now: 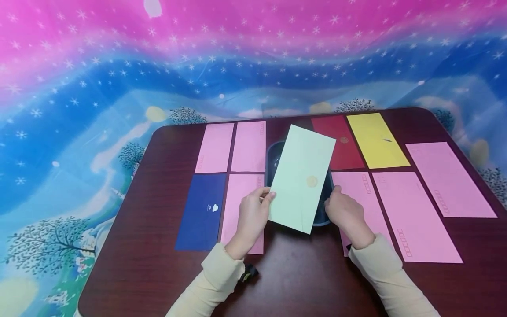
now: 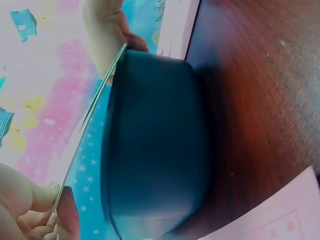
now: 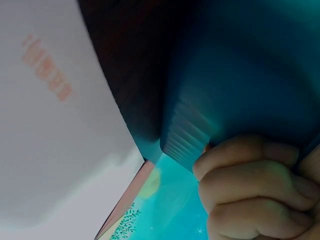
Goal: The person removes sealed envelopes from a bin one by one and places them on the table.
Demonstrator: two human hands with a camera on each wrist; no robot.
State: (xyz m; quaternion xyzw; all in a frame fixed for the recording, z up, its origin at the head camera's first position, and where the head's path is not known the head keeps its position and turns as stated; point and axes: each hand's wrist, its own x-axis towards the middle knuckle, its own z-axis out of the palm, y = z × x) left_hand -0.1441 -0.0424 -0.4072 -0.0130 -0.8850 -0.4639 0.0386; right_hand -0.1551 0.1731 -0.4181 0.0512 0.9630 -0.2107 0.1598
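My left hand (image 1: 253, 215) pinches the lower left edge of a pale green envelope (image 1: 303, 180), which is tilted over a dark blue plastic bin (image 1: 271, 154). A round gold mark shows on the envelope's face. In the left wrist view the envelope is seen edge-on above the rim of the bin (image 2: 155, 135), with the thumb and fingers on either side of it. My right hand (image 1: 346, 213) has curled fingers and grips the right side of the bin near its rim; its thumb is hidden in the right wrist view. The envelope covers most of the bin's inside.
Pink envelopes (image 1: 417, 215) lie to both sides of the bin on the dark wooden table (image 1: 293, 286). A dark blue envelope (image 1: 202, 211) is at the left, a red one (image 1: 340, 149) and a yellow one (image 1: 378, 141) at the back right. A patterned cloth (image 1: 237, 53) hangs behind.
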